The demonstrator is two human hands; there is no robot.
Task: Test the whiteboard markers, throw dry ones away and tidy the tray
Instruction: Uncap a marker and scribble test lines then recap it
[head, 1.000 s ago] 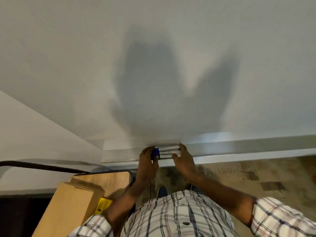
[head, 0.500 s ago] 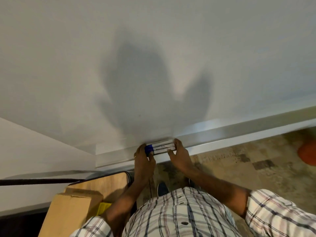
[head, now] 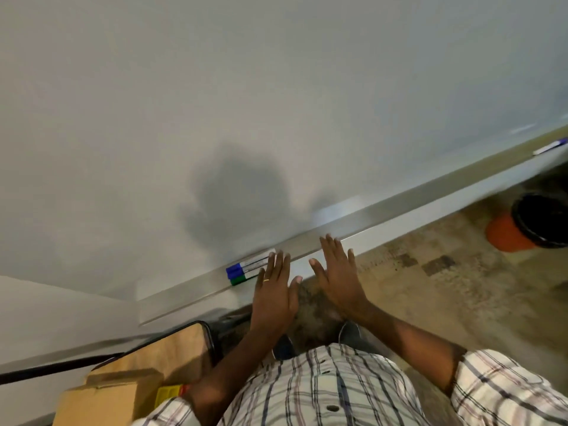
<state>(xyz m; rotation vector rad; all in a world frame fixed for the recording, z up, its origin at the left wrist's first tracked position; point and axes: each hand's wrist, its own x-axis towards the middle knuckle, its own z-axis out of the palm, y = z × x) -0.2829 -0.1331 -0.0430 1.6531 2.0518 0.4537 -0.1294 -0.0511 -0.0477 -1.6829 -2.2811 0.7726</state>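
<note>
Flat hands are reaching to the tray (head: 399, 207).
The markers (head: 246, 269) are lying bunched in it; the left hand (head: 273, 290), fingers straight, is possibly touching their ends; the right hand (head: 338, 278) is spreading empty alongside.

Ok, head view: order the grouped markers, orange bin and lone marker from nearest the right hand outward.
1. Grouped markers, on the tray just left of the right hand.
2. Orange bin, on the floor to its right.
3. Lone marker, tray's far right end.
</note>
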